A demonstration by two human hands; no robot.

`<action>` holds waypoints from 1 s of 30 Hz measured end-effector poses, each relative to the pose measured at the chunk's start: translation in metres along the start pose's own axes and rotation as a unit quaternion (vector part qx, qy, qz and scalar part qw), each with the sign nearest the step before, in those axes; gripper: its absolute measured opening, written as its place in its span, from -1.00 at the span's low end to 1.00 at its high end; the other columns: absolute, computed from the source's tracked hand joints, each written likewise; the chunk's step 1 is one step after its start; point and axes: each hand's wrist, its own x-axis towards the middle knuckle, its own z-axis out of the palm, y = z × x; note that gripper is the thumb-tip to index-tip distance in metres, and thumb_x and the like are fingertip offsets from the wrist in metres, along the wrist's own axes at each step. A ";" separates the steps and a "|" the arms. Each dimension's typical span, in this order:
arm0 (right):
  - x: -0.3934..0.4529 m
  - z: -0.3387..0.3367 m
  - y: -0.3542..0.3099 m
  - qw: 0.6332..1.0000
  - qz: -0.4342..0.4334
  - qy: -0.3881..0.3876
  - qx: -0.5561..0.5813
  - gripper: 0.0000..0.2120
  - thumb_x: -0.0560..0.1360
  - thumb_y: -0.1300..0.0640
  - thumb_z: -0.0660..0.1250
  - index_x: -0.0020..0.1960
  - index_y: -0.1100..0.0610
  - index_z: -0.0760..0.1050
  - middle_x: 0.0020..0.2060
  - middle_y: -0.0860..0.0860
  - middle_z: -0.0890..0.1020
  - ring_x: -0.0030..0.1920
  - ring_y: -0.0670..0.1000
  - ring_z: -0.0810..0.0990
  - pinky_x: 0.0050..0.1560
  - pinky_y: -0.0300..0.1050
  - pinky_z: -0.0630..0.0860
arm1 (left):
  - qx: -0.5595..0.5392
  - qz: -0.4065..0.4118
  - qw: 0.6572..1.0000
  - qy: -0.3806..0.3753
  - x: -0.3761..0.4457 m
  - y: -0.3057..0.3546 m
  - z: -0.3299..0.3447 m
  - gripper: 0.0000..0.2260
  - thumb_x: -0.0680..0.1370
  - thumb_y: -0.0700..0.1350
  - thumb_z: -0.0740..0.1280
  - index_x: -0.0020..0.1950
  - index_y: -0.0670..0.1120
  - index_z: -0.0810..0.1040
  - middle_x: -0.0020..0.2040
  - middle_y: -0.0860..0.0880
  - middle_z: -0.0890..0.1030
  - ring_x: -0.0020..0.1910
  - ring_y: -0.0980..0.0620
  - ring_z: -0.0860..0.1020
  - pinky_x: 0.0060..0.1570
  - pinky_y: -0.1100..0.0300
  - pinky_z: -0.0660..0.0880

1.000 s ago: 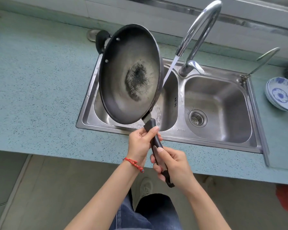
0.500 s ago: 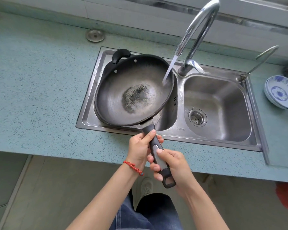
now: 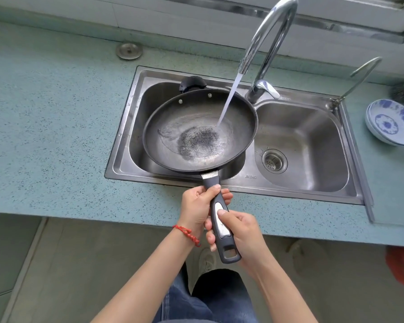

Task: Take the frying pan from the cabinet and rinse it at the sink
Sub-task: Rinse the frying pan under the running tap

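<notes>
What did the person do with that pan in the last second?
The frying pan tipped down from almost upright to nearly level over the left basin, so the tap's stream now lands inside it. Left hand and right hand kept gripping the handle; the tap kept running.

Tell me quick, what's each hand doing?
Left hand: closed around the frying pan handle, nearer the pan.
Right hand: closed around the handle's lower end.

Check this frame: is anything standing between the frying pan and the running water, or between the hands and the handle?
Nothing visible. The frying pan sits over the left basin of the sink, and the faucet stream lands straight inside it. The left hand and right hand both grip the handle directly.
</notes>
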 end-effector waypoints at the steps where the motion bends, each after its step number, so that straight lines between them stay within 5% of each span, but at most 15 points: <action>1: -0.001 0.000 0.000 1.000 -0.003 0.001 -0.011 -0.66 0.55 0.24 0.14 -0.34 0.24 0.55 -0.44 0.13 0.59 -0.52 0.02 0.54 -0.54 -0.18 0.51 | 0.005 -0.001 1.000 -0.002 -0.001 -0.001 0.000 -0.87 0.48 -0.29 0.29 -0.21 -0.37 0.50 -0.41 -0.11 0.67 -0.38 -0.02 0.65 -0.38 0.24 0.57; 9: -0.009 0.003 0.000 0.998 -0.005 -0.007 -0.063 -0.59 0.56 0.18 0.15 -0.39 0.16 0.60 -0.46 0.16 0.62 -0.52 0.04 0.57 -0.47 -0.17 0.56 | 0.031 0.002 0.999 -0.008 -0.010 0.002 -0.007 -0.80 0.48 -0.28 0.29 -0.13 -0.46 0.51 -0.42 -0.13 0.67 -0.38 -0.02 0.65 -0.39 0.25 0.56; 18: -0.005 0.014 0.002 0.997 -0.004 -0.011 -0.075 -0.59 0.57 0.15 0.14 -0.38 0.19 0.57 -0.54 0.10 0.61 -0.55 0.01 0.55 -0.50 -0.25 0.49 | 0.054 -0.011 0.998 -0.011 -0.005 0.004 -0.023 -0.82 0.48 -0.27 0.29 -0.28 -0.33 0.56 -0.41 -0.13 0.68 -0.34 -0.02 0.67 -0.30 0.18 0.62; 30: 0.023 0.010 -0.003 0.997 0.004 -0.017 -0.080 -0.69 0.50 0.21 0.26 -0.39 0.16 0.60 -0.47 0.05 0.65 -0.48 -0.02 0.62 -0.45 -0.24 0.52 | 0.070 -0.031 0.997 -0.032 0.017 0.013 -0.029 -0.76 0.45 -0.24 0.33 -0.11 -0.47 0.52 -0.35 -0.16 0.69 -0.30 -0.04 0.67 -0.32 0.16 0.61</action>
